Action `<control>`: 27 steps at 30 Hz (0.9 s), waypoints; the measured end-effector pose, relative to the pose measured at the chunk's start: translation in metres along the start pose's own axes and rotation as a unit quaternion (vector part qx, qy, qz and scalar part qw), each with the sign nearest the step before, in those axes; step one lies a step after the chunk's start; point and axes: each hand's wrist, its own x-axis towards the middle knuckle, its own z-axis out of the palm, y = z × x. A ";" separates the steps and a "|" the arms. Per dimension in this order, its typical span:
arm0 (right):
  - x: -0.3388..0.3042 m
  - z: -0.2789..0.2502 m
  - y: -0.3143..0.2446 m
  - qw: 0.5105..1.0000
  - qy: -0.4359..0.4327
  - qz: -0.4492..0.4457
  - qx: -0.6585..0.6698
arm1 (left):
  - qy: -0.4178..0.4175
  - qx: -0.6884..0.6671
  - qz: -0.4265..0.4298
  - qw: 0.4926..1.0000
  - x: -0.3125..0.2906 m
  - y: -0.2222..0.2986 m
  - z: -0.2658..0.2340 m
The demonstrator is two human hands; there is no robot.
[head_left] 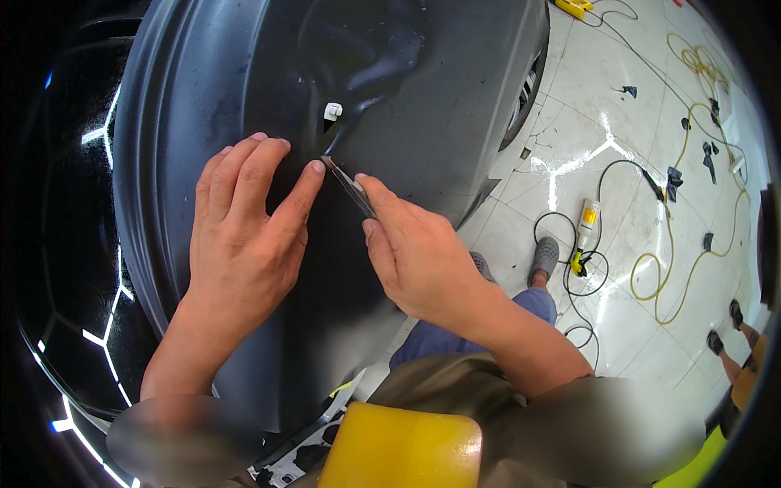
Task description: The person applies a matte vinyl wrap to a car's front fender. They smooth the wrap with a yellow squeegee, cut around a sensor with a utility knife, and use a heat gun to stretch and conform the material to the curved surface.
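Note:
A dark grey car panel [325, 268] with a dented, creased area fills the middle of the view. My right hand [427, 256] grips a slim metal blade-like tool [351, 189] between thumb and fingers. The tool slants up and left, and its tip meets the panel just below the crease. On the panel's left part, my left hand [252, 224] lies with fingers spread, holding nothing. Its index fingertip is right beside the tool's tip, perhaps touching it. A small white plastic clip [333, 111] sits in a dark hole above the tip.
Glossy black bodywork [73, 220] borders the panel on the left. On the tiled floor [521, 203] lie a clear bottle with a yellow end [584, 236], black cable and yellow hose [671, 268]. A yellow block [399, 447] is at the bottom. Another person's feet [716, 342] show far right.

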 end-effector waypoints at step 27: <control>0.016 0.013 -0.013 0.991 -0.004 0.088 0.096 | 0.048 -0.014 0.020 0.999 0.003 -0.012 0.009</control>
